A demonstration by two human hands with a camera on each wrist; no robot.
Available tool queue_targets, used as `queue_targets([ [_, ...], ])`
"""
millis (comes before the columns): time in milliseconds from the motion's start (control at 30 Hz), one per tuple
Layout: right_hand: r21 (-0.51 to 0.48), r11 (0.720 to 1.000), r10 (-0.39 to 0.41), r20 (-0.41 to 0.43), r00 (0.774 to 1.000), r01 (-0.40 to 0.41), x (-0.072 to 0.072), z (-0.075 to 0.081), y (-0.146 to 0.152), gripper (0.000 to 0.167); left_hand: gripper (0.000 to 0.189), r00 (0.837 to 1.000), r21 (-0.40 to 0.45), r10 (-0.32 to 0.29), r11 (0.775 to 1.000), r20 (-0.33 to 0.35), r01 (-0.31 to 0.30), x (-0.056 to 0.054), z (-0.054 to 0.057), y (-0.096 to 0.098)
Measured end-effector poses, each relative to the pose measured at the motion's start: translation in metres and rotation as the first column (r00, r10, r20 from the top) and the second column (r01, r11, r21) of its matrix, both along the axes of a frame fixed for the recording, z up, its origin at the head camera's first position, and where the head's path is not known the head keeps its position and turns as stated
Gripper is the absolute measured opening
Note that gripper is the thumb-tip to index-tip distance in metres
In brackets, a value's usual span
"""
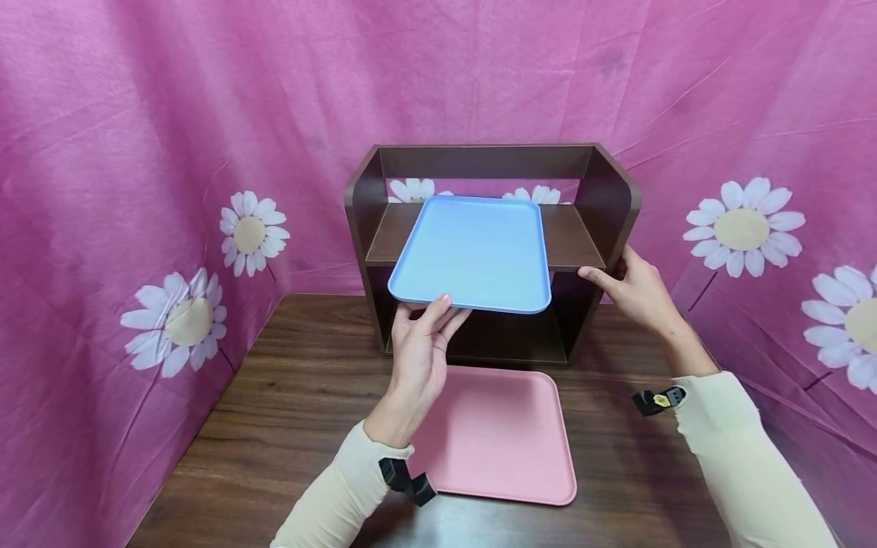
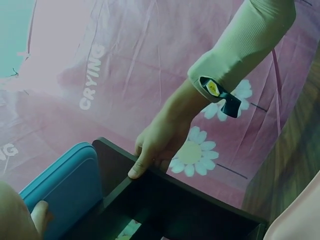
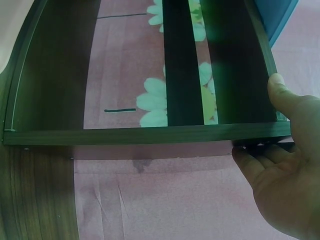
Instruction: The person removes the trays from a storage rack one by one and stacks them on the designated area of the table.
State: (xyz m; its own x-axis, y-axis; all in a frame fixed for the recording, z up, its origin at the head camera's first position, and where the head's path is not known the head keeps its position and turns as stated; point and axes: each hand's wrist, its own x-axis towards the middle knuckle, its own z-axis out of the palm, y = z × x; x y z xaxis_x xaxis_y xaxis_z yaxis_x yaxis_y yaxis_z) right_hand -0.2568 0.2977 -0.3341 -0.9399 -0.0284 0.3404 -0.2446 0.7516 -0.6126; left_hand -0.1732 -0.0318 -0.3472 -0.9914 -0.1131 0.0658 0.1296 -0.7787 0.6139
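A blue tray (image 1: pixel 476 251) is held by its near edge in my left hand (image 1: pixel 419 358), thumb on top and fingers beneath. It overlaps the upper shelf of a dark brown two-tier shelf unit (image 1: pixel 610 179) in the head view. My right hand (image 1: pixel 633 293) grips the unit's right side panel, with the thumb at the front edge by the upper shelf and the fingers around the outside. The right wrist view shows that thumb (image 3: pixel 282 95) on the panel's edge. Flat on the table in front of the unit lies a pink tray (image 1: pixel 503 434), partly hidden by my left forearm.
The unit stands at the back of a dark wood-grain table (image 1: pixel 274 411). Behind and at both sides hangs a pink curtain (image 1: pixel 205 114) printed with white daisies. Below the blue tray, the unit's lower compartment (image 1: pixel 507 335) faces me.
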Motion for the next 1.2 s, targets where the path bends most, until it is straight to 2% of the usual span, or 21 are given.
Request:
queue_targets([
  [667, 0.016, 1.000, -0.002, 0.002, 1.000, 0.002, 0.001, 0.001, 0.000, 0.065, 0.012, 0.999, 0.001, 0.034, 0.999, -0.012, -0.034, 0.004, 0.008, -0.023],
  [1200, 0.011, 1.000, 0.001, 0.002, 1.000, -0.001, 0.001, 0.001, 0.000, 0.062, 0.008, 0.999, -0.025, 0.044, 0.999, -0.027, -0.045, 0.006, 0.013, -0.047],
])
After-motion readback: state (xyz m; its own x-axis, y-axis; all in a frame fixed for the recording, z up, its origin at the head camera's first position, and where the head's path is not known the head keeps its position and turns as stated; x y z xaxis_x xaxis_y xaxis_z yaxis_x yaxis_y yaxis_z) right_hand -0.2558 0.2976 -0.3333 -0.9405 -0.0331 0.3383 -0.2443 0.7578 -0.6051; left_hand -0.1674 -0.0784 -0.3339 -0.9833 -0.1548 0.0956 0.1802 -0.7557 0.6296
